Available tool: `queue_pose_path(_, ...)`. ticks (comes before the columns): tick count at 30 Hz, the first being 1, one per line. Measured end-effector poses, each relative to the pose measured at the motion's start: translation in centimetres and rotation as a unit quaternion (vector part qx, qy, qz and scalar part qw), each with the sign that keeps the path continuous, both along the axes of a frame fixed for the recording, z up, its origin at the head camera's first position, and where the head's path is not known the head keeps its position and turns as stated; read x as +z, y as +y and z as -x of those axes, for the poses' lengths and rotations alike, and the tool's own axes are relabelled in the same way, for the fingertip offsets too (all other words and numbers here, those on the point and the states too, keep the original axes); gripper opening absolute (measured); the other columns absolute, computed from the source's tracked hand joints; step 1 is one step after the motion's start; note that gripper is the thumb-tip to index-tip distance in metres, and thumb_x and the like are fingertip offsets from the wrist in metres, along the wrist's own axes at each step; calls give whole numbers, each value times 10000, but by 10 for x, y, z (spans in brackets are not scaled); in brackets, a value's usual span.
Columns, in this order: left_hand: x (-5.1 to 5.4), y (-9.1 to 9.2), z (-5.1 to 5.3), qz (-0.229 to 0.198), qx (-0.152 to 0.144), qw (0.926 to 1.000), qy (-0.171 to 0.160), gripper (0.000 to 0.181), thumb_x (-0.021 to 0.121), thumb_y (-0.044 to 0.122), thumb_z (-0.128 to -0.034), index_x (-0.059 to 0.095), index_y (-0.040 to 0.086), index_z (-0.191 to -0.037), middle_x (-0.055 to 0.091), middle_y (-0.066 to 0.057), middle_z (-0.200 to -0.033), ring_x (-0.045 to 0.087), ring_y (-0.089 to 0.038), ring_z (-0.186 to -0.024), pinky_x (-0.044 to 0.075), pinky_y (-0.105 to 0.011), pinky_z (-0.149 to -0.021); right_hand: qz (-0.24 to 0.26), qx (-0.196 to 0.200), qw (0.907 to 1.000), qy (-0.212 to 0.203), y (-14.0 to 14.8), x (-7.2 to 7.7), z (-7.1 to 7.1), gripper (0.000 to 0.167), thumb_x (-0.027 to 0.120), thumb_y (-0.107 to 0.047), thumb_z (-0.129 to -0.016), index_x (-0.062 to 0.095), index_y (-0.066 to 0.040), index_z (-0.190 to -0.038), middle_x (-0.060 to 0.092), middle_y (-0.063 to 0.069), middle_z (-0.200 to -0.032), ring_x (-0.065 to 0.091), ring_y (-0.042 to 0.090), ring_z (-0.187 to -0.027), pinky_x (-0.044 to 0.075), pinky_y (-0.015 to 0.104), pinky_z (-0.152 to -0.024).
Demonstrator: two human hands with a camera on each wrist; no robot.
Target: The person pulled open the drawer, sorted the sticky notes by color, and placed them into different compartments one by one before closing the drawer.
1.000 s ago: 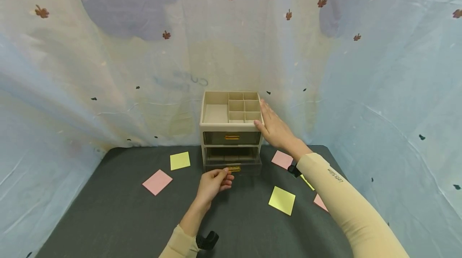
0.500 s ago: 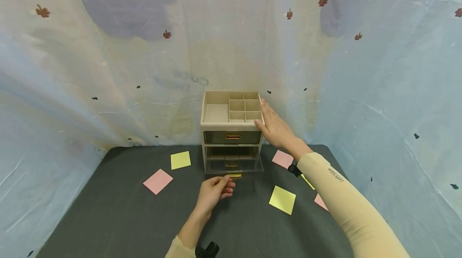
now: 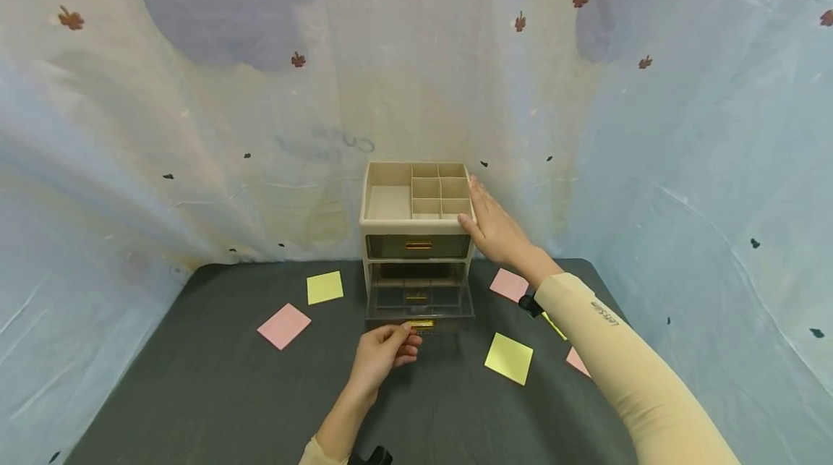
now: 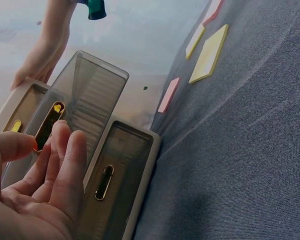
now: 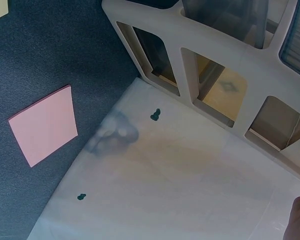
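A cream desktop organizer with smoky clear drawers stands at the back of the table. Its middle drawer is pulled out toward me, and my left hand pinches that drawer's gold handle between thumb and fingers. In the left wrist view the drawer juts out above the closed bottom drawer. My right hand lies against the organizer's right side, fingers straight, thumb at the top front edge. Only a bit of the right hand shows in the right wrist view.
Pink and yellow sticky-note pads lie left of the organizer. At the right are another yellow pad, a pink pad and more partly behind the right arm. A patterned cloth hangs behind the dark table.
My left hand has drawn the middle drawer farther out toward me, keeping its pinch on the handle. The right hand stays against the organizer's side.
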State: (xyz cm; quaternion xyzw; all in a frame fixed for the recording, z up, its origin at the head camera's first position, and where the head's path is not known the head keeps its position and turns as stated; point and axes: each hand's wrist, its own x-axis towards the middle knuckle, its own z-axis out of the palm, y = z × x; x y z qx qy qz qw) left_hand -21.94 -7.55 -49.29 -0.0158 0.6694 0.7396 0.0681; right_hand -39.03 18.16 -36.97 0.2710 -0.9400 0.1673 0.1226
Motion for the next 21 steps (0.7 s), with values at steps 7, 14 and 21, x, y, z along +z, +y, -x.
queue_pose_path(7, -2, -3, -3, -69, -2, 10000, 15, 416, 670, 311, -1043, 713, -91, -1138, 765, -128, -949, 742, -197, -809, 640, -313, -761, -26, 38, 10000, -6, -1, 1, 0, 797, 244, -560, -1120, -82, -78, -1665, -66, 82, -1749, 4, 267, -1612, 113, 473, -1298)
queue_pose_path(14, -2, -3, -2, -132, 0, 9999, 26, 417, 676, 307, -1040, 711, -92, -1152, 769, -130, -963, 742, -190, -811, 640, -314, -768, -34, 24, 10000, -10, -2, 2, 0, 783, 253, -540, -1126, -96, -90, -1663, -76, 75, -1748, -8, 253, -1612, 110, 468, -1299)
queue_pose_path(21, -1, -8, -5, 234, -413, 9981, 398, 401, 636, 264, -1064, 662, -90, -1252, 754, -154, -1096, 729, -295, -961, 631, -361, -844, -39, 17, 10000, -39, -1, 2, 0, 774, 287, -497, -1134, -94, -76, -1660, -73, 91, -1747, -3, 264, -1612, 106, 465, -1299)
